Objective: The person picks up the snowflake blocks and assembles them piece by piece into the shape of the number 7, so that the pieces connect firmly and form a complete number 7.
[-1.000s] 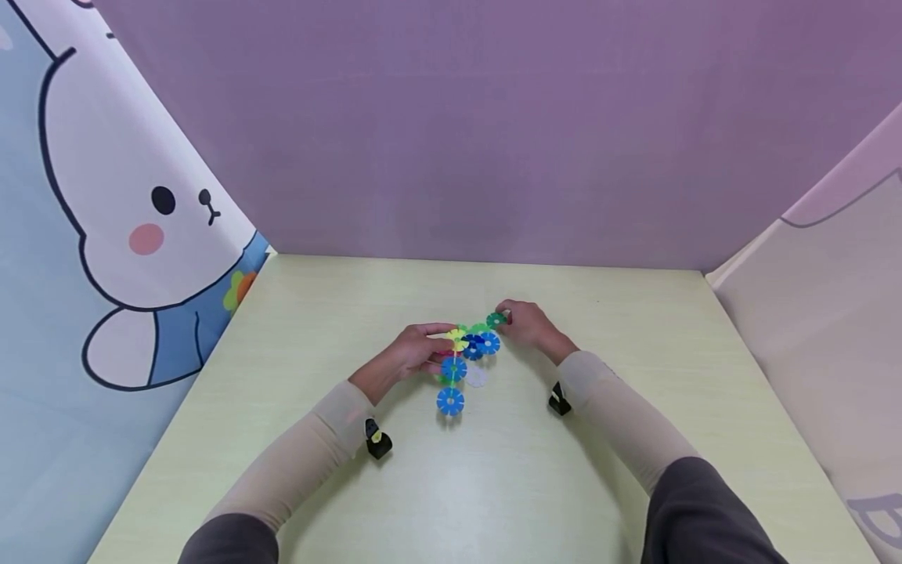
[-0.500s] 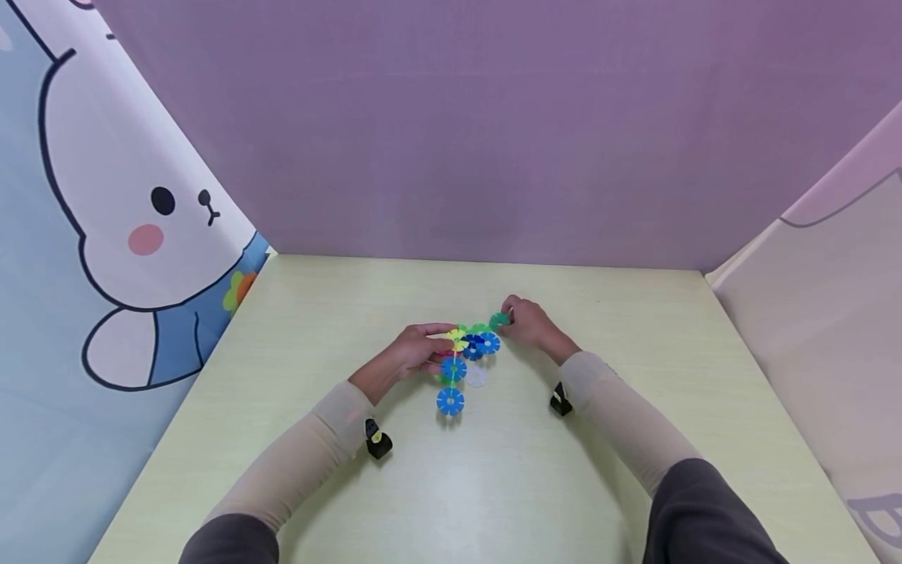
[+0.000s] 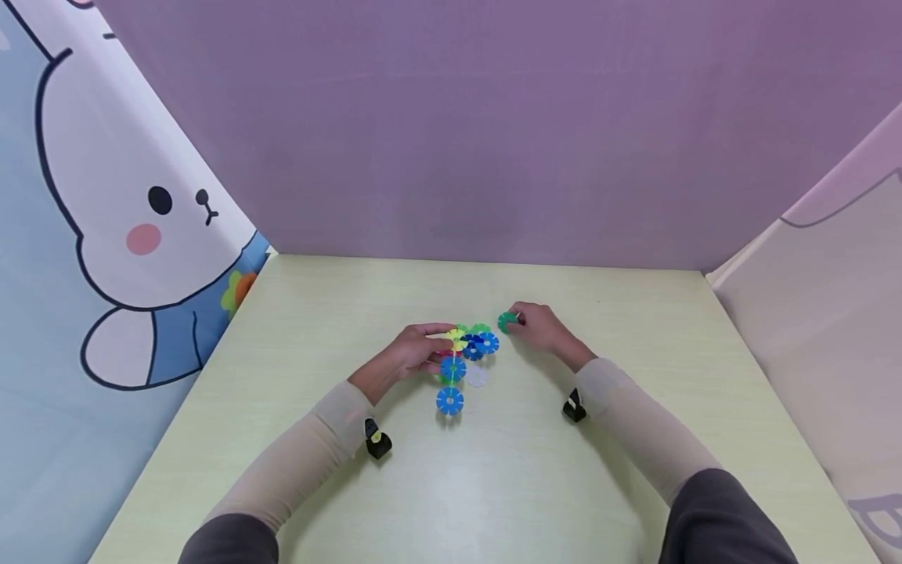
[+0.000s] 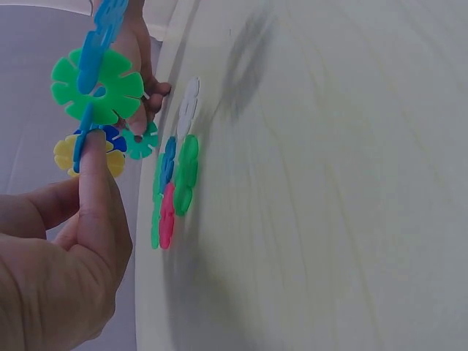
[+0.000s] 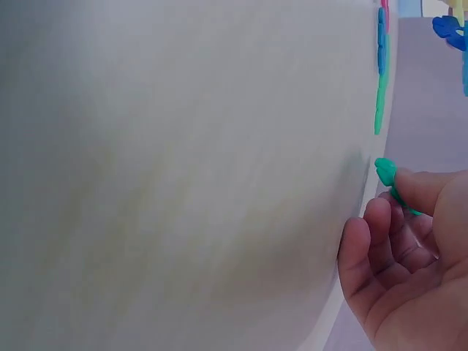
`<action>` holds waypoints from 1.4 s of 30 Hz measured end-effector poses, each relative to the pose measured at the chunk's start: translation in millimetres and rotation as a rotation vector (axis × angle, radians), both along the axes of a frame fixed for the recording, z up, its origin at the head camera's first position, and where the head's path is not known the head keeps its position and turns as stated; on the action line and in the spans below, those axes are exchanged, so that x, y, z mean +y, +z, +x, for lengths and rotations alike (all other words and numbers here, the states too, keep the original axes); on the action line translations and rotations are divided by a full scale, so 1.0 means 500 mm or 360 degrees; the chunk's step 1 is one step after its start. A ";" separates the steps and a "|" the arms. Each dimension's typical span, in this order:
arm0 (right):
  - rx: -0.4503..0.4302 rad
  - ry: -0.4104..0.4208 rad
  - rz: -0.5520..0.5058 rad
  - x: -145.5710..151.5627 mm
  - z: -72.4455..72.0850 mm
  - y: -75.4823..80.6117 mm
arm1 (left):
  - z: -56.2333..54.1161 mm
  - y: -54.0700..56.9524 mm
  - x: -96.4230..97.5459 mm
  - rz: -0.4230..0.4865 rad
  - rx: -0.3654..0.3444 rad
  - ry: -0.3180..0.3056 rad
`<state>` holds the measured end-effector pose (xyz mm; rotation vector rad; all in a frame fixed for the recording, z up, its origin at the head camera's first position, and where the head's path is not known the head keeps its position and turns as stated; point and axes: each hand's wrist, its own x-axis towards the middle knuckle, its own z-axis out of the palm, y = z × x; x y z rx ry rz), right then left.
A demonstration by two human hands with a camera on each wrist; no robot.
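Observation:
My left hand [image 3: 414,349] holds a joined chain of notched plastic snowflake discs above the table. A yellow disc [image 3: 456,340] is at its fingertips, and a dark blue disc [image 3: 472,348] shows beside it. A light blue disc [image 3: 449,401] forms the chain's near end, with a green disc [image 4: 69,84] slotted upright along it. To the right, my right hand [image 3: 541,325] pinches a single green snowflake disc [image 3: 506,322] between thumb and fingers, apart from the chain. Its far edge is hidden by the fingers in the right wrist view.
Loose discs lie flat on the table [image 3: 451,486] beneath the chain: a white disc [image 3: 476,377], a pink disc [image 4: 167,216], a blue disc [image 4: 169,159] and green ones. Behind stands a purple panel [image 3: 479,141]. A wrist camera [image 3: 378,440] hangs under the left sleeve.
My right hand has drawn slightly right with the green disc, widening its gap from the other discs; the disc has turned in the fingers. The left hand and chain stay put.

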<state>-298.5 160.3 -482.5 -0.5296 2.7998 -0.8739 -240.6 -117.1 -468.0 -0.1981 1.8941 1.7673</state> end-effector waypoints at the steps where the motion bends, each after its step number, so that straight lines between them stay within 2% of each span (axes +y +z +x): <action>1: 0.0008 0.0010 -0.0002 0.004 0.002 0.001 | -0.001 0.000 0.001 0.0002 -0.0002 0.0003; 12: 0.0036 0.0106 -0.0015 0.030 0.010 0.015 | -0.015 0.001 0.012 -0.0025 0.0006 0.0022; 18: 0.0049 0.0151 -0.0038 0.034 0.025 0.019 | -0.016 0.000 0.014 -0.0029 0.0002 0.0006; 42: 0.0144 0.0218 -0.0103 0.037 0.059 0.017 | -0.016 -0.002 0.014 0.0006 -0.0009 0.0054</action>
